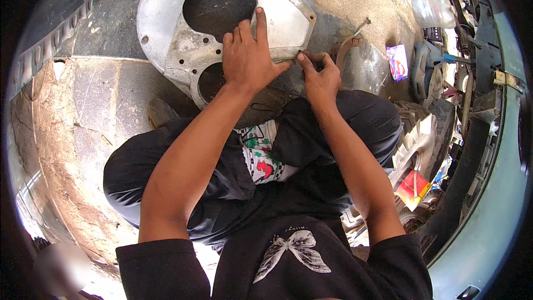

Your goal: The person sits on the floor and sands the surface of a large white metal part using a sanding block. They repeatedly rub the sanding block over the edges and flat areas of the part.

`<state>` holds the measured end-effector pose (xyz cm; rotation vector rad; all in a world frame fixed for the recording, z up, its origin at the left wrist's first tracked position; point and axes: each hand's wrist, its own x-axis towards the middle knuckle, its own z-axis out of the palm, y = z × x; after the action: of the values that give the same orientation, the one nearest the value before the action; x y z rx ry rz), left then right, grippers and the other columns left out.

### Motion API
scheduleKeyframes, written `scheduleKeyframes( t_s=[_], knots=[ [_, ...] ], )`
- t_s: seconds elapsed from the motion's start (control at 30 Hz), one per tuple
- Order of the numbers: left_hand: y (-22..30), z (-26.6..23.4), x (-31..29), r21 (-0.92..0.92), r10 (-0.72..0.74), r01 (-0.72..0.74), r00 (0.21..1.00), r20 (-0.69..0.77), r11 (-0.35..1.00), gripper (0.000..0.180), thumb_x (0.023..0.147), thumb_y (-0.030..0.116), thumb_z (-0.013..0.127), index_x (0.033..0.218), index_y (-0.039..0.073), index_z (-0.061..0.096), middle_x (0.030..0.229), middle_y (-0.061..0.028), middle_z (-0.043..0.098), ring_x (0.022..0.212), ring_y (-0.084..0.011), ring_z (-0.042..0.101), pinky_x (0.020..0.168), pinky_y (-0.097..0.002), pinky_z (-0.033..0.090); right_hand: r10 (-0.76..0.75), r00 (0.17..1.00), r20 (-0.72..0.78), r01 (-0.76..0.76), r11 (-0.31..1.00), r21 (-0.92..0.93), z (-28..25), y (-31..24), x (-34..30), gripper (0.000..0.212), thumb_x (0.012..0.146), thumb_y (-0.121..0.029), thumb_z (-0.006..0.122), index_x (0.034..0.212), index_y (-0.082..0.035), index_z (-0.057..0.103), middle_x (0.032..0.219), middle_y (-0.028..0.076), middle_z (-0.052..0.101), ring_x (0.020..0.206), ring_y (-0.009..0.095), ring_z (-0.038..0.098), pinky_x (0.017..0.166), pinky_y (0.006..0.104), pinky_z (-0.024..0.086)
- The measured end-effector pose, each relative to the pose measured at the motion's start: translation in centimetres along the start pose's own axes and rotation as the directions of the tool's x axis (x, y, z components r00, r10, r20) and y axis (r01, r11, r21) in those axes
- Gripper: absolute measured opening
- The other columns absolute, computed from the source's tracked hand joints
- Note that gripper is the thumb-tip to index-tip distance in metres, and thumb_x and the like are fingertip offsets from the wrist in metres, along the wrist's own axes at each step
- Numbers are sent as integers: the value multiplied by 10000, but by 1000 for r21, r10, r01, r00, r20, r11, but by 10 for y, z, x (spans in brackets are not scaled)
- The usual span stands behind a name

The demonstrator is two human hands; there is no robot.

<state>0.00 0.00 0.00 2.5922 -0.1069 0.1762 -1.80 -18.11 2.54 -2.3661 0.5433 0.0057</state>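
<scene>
Ground — pale brown in places, dark grey in others — spreads around a person seated with legs folded, in black trousers. Beyond the legs is a silvery metal housing with a large round opening, a smaller one nearer the person, and several bolt holes. A clear plastic container stands well apart on the right. The left hand lies on the housing's face, its grip spread and wrapped around nothing, index fingertip at the large opening's rim. The right hand is at the housing's near right edge, thumb and fingers bent close together — whether this grip pinches anything, I cannot tell. Farther right lies a small purple packet.
</scene>
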Motion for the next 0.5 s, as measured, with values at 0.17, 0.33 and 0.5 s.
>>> scheduleKeyframes(
  t_s=[0.17,0.33,0.5],
  knots=[
    [1,6,3,40,19,-17,997,-72,999,1326,637,627,950,1651,7,361,1314,-238,578,1174,-385,616,984,-480,464,-82,990,-112,82,997,-3,11,0,8,366,925,-312,879,1026,25,778,867,106,777,804,164,684,769,342,526],
    [-1,2,4,27,6,-5,999,-38,1000,1333,635,635,948,1651,4,359,1305,-232,582,1188,-371,609,992,-470,458,51,997,-62,-44,994,98,13,8,10,393,924,-300,879,1053,53,764,929,123,787,839,177,691,799,353,534],
    [3,-1,5,22,-12,12,1000,1,1000,1334,636,641,946,1651,3,360,1280,-216,583,1167,-360,603,986,-461,454,-23,983,-183,55,984,172,23,-1,27,441,929,-353,860,1080,49,758,1016,176,781,939,272,710,871,407,534]
  ],
)
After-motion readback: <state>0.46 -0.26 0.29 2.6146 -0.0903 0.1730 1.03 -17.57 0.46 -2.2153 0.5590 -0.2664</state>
